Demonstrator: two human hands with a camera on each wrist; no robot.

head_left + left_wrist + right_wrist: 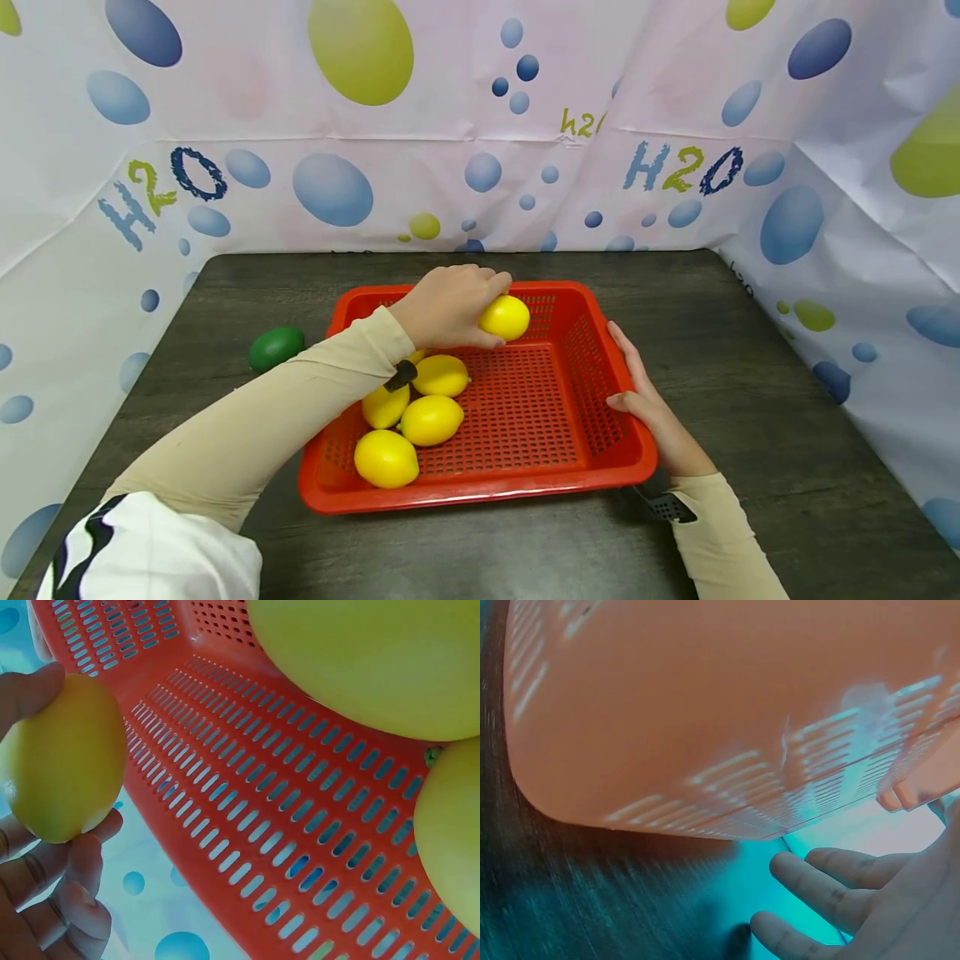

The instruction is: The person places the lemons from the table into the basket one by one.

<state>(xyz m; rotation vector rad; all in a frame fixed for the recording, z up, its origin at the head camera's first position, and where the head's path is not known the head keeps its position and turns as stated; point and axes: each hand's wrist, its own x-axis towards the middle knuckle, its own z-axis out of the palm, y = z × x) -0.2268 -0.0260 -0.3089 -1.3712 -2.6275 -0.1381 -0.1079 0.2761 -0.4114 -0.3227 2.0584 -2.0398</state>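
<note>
A yellow lemon point(505, 318) is held between the thumb and fingers of my left hand point(450, 307), over the back part of the red plastic basket point(480, 493). In the left wrist view, this lemon point(71, 761) is at basket-rim height, with the thumb on one side and fingertips on the other. My right hand point(647, 408) grips the basket's right rim, its thumb over the edge and its fingers along the outer side. Several more lemons point(432, 421) lie in the left part of the basket, some partly hidden by my left forearm.
A dark green oval fruit point(276, 348) lies on the dark wooden table point(750, 375), left of the basket and beside my left forearm. A patterned white sheet point(420, 167) hangs behind the table and along both sides.
</note>
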